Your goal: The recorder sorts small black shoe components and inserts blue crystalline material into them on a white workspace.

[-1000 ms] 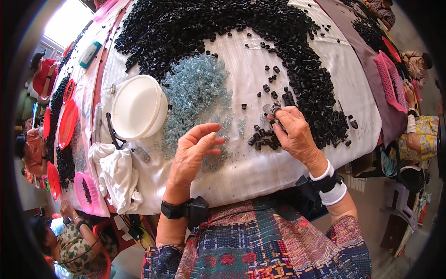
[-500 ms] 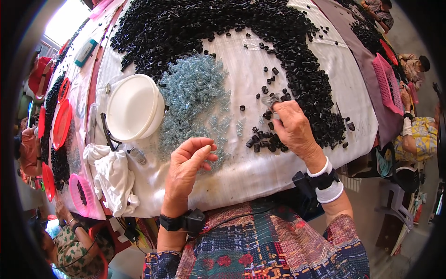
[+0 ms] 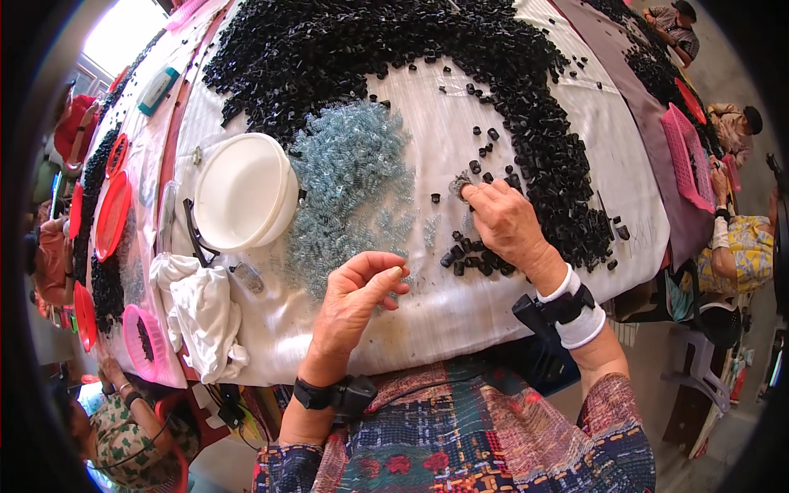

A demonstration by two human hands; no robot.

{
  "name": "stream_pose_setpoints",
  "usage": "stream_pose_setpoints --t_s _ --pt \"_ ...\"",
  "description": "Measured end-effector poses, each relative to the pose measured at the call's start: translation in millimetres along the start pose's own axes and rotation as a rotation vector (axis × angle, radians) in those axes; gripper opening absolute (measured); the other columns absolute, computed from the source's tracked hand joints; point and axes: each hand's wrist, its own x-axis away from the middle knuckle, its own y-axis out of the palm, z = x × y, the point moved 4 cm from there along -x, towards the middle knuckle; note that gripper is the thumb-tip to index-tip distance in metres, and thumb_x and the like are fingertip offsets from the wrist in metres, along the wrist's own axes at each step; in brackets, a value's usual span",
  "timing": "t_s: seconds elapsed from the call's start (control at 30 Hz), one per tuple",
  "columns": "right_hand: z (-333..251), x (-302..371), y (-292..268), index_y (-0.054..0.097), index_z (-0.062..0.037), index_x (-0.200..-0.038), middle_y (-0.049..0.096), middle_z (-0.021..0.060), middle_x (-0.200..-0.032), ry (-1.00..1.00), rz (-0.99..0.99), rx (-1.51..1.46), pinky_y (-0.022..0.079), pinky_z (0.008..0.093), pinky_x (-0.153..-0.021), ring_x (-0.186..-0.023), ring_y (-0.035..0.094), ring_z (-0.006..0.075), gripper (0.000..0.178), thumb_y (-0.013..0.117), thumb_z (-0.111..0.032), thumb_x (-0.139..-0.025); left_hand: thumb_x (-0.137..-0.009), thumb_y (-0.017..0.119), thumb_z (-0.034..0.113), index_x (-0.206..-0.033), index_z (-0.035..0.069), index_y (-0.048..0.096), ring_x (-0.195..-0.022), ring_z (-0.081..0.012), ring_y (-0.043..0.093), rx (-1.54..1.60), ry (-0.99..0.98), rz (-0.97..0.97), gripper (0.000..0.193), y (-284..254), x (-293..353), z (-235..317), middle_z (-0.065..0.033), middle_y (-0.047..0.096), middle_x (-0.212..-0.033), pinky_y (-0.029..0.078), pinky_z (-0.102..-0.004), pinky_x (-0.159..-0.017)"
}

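Observation:
My right hand (image 3: 507,218) is closed in a pinch over the table, just above a loose cluster of small black plastic caps (image 3: 468,256). A small grey, mesh-like piece (image 3: 460,186) shows at its fingertips; whether it is held or worn on a finger I cannot make out. My left hand (image 3: 359,297) hovers near the table's front edge, thumb and fingers curled together; anything in the pinch is hidden. Just beyond it spreads a heap of fine bluish metal springs (image 3: 349,164). A large pile of black caps (image 3: 551,156) curves around the far and right sides.
A white round tub (image 3: 246,193) stands left of the springs. Nearer lie a crumpled white cloth (image 3: 197,316), a small clear bottle-like item (image 3: 246,278) and a black strap (image 3: 197,234). Pink baskets (image 3: 689,160) and red trays (image 3: 113,215) sit on side tables, where other people work.
My right hand has shifted slightly left, with the grey piece at its fingertips. My left hand has moved to the right, still curled. The whole view has shifted slightly.

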Motion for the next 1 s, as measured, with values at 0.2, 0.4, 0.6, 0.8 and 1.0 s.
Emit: stream_pose_setpoints --t_s 0.2,0.4,0.6,0.8,1.0 --pt "-31.8 12.6 -22.2 0.051 0.0007 -0.104 0.058 0.0101 -0.081 0.294 0.164 -0.732 0.048 0.0263 -0.051 -0.059 0.058 0.0169 0.034 0.062 0.004 -0.072 -0.086 0.060 0.010 -0.104 0.001 0.057 -0.084 -0.0158 0.063 0.099 0.027 -0.004 0.020 17.3 -6.9 0.0 -0.0098 0.063 -0.098 0.051 -0.0247 -0.067" --pt "-78.7 21.7 -19.0 0.052 0.0027 -0.101 0.056 0.0177 -0.082 0.152 0.247 -0.793 0.048 0.0361 -0.060 -0.071 0.057 0.0329 0.030 0.059 0.007 -0.072 -0.086 0.059 0.007 -0.102 0.001 0.056 -0.085 -0.0162 0.063 0.192 0.053 -0.086 0.017 24.5 -11.5 -5.7 -0.0107 0.064 -0.098 0.054 -0.0271 -0.069" --pt "-53.3 25.5 -24.0 0.054 0.0034 -0.099 0.056 0.0176 -0.080 0.113 0.292 -0.542 0.048 0.0371 -0.063 -0.074 0.056 0.0319 0.027 0.057 0.007 -0.073 -0.088 0.059 0.011 -0.100 0.000 0.059 -0.073 -0.0150 0.065 0.191 0.039 0.085 0.016 4.1 -2.8 -4.3 -0.0120 0.065 -0.090 0.054 -0.0238 -0.059" --pt "-5.2 29.3 -7.0 0.054 0.0016 -0.097 0.059 0.0165 -0.086 0.242 0.267 -0.347 0.047 0.0390 -0.072 -0.081 0.056 0.0328 0.025 0.058 0.003 -0.073 -0.085 0.064 0.012 -0.102 0.000 0.062 -0.073 -0.0142 0.064 0.278 -0.003 0.069 0.021 0.3 -2.1 -8.3 -0.0104 0.066 -0.087 0.053 -0.0233 -0.060" --pt "-16.4 18.7 5.9 0.055 -0.0058 -0.098 0.054 0.0074 -0.081 0.153 0.186 -0.021 0.042 0.0349 -0.073 -0.080 0.054 0.0240 0.029 0.060 -0.003 -0.070 -0.083 0.062 0.003 -0.105 0.000 0.061 -0.074 -0.0148 0.064 0.250 0.005 0.060 0.023 0.1 -2.8 -12.3 -0.0117 0.066 -0.091 0.053 -0.0243 -0.060"
